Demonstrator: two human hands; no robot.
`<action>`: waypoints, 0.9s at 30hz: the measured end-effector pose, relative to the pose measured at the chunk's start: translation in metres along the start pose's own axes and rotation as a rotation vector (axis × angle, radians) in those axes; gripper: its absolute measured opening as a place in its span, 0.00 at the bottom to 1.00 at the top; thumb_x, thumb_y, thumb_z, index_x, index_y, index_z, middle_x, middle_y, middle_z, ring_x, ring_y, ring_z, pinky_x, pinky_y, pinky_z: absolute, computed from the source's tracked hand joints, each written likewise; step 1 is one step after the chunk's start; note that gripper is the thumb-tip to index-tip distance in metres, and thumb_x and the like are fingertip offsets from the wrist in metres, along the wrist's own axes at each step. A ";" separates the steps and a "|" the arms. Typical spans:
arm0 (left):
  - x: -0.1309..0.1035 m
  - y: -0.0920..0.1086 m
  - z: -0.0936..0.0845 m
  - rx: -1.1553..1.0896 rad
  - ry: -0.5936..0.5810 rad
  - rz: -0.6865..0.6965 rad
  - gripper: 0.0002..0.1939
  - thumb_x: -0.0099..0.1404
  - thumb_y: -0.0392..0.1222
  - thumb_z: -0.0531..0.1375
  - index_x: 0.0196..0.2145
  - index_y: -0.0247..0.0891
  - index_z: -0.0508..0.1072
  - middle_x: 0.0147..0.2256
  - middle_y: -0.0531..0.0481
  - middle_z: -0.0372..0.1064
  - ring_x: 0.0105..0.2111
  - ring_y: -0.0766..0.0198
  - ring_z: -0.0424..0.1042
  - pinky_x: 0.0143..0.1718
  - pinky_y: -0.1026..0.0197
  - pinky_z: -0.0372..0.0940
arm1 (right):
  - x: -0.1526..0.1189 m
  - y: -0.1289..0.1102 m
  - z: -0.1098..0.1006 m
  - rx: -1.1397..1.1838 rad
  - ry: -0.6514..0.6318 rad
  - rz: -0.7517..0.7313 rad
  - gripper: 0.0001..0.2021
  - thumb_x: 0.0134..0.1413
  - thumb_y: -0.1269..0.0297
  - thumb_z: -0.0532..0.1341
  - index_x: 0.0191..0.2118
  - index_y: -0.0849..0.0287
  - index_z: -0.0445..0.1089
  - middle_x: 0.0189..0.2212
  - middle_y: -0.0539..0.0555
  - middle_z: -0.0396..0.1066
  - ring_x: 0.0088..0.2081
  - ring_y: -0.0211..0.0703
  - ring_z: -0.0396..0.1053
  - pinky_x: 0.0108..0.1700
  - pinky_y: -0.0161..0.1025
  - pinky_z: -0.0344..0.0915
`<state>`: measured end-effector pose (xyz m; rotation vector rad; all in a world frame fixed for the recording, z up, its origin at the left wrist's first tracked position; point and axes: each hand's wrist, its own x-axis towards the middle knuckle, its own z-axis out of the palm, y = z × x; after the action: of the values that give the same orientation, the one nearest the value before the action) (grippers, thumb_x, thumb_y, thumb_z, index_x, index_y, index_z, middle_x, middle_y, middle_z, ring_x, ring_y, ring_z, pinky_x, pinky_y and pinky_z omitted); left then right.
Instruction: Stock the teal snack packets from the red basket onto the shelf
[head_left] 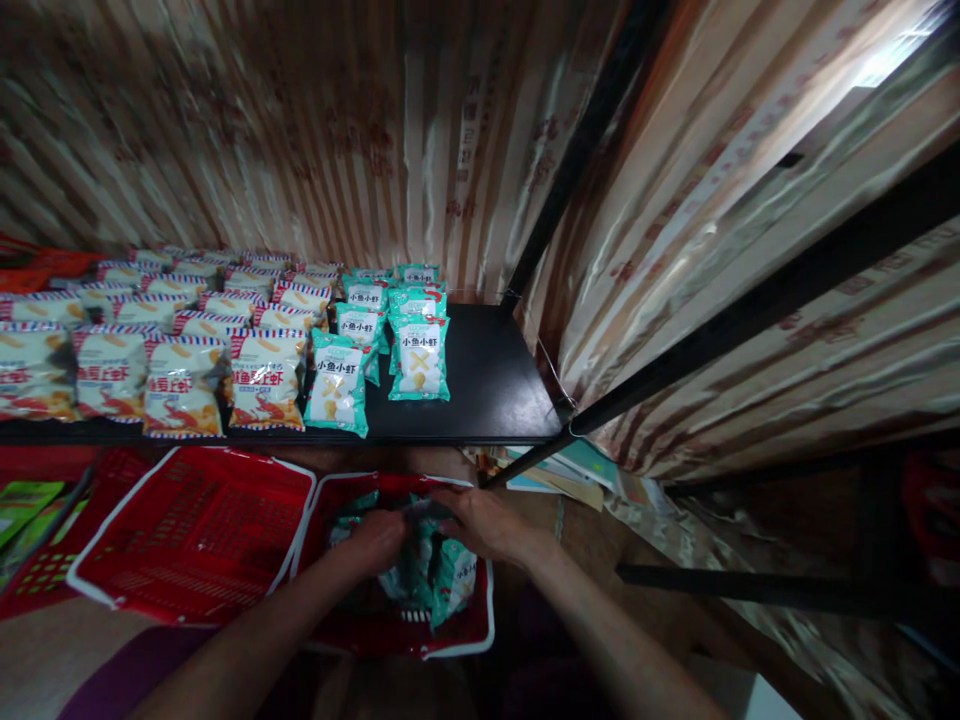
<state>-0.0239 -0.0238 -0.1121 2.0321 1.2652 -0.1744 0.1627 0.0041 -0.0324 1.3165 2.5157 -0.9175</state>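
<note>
At lower centre of frame, teal snack bags (pixel 454 582) lie jumbled inside a white-rimmed red basket (pixel 352 637). Left hand (pixel 379 538) and right hand (pixel 484 520) both reach in among them; too dim to tell whether fingers grasp a bag or are loose. Second red basket (pixel 202 530) just beside, lower left. Black shelf (pixel 495 370) above, mid-frame, carries teal packs (pixel 421 365) next to white-and-orange bags (pixel 184 385) at left. Striped sheeting (pixel 442 150) behind, top.
</note>
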 end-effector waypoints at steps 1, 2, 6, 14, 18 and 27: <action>-0.005 -0.001 -0.009 0.042 -0.005 -0.004 0.08 0.61 0.34 0.58 0.39 0.35 0.73 0.39 0.41 0.72 0.40 0.54 0.73 0.40 0.52 0.67 | 0.000 0.000 -0.002 0.009 0.014 -0.005 0.18 0.55 0.68 0.58 0.52 0.57 0.69 0.45 0.60 0.75 0.46 0.52 0.73 0.44 0.40 0.66; -0.011 -0.001 -0.020 0.083 -0.004 -0.003 0.08 0.59 0.32 0.58 0.36 0.35 0.74 0.38 0.40 0.72 0.40 0.52 0.73 0.39 0.52 0.67 | 0.000 -0.001 -0.003 0.026 0.034 -0.014 0.18 0.55 0.68 0.57 0.52 0.56 0.68 0.45 0.59 0.74 0.46 0.50 0.73 0.45 0.39 0.66; -0.038 0.008 -0.072 0.154 0.047 0.057 0.07 0.56 0.34 0.57 0.33 0.37 0.73 0.38 0.42 0.72 0.40 0.51 0.72 0.40 0.54 0.64 | 0.000 0.002 -0.011 0.235 0.120 -0.100 0.15 0.60 0.62 0.55 0.50 0.56 0.70 0.42 0.55 0.76 0.43 0.46 0.73 0.44 0.39 0.66; -0.071 0.026 -0.155 -0.138 0.518 0.117 0.10 0.61 0.46 0.53 0.26 0.39 0.66 0.26 0.53 0.64 0.28 0.64 0.64 0.30 0.63 0.57 | -0.004 -0.002 -0.035 0.973 0.186 -0.210 0.31 0.55 0.39 0.52 0.51 0.59 0.70 0.49 0.57 0.72 0.50 0.52 0.69 0.52 0.49 0.63; -0.065 0.027 -0.157 -0.506 0.690 -0.006 0.16 0.56 0.51 0.55 0.19 0.41 0.56 0.17 0.60 0.49 0.18 0.69 0.54 0.20 0.67 0.51 | -0.011 -0.004 -0.047 1.263 0.309 -0.116 0.31 0.49 0.40 0.59 0.52 0.58 0.68 0.45 0.58 0.74 0.44 0.50 0.72 0.46 0.46 0.68; -0.058 0.048 -0.154 -1.069 0.781 -0.145 0.18 0.47 0.55 0.62 0.20 0.39 0.61 0.16 0.61 0.57 0.16 0.72 0.57 0.16 0.69 0.54 | -0.010 0.001 -0.060 1.339 0.335 -0.185 0.27 0.47 0.46 0.64 0.49 0.59 0.68 0.38 0.55 0.76 0.37 0.45 0.74 0.36 0.38 0.70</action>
<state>-0.0520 0.0197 0.0514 1.0486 1.4655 1.0963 0.1775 0.0329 0.0191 1.5131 2.1148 -2.8960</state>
